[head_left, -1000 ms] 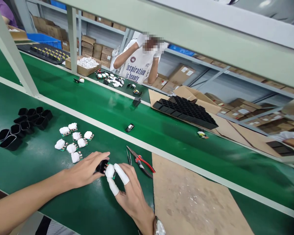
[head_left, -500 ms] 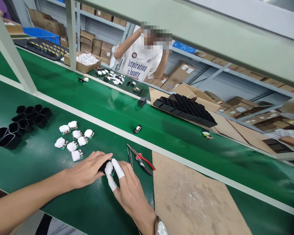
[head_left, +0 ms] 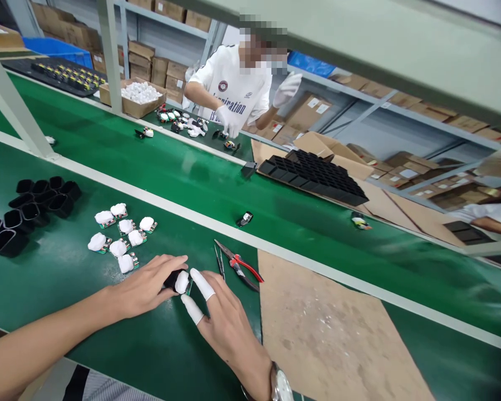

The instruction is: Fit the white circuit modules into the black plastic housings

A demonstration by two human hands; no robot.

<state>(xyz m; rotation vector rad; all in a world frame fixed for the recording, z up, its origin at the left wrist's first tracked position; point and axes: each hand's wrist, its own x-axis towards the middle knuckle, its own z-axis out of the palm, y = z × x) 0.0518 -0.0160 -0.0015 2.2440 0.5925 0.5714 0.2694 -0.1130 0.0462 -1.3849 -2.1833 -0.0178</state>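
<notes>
- Fingers of the left hand curled over a small black housing, gripping it against the green desk.
- The right hand, two fingers capped in white cots, pinched a white-padded part at the housing's open end.
- Similar white-padded boards lay just beyond; red-handled pliers lay beside the right hand.

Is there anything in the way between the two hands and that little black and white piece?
No. Both hands are already on it. The left hand covers the small black shell and the right hand presses the white-topped part against it with capped fingertips. The pliers and the loose white-topped parts lie off to the sides.
</notes>
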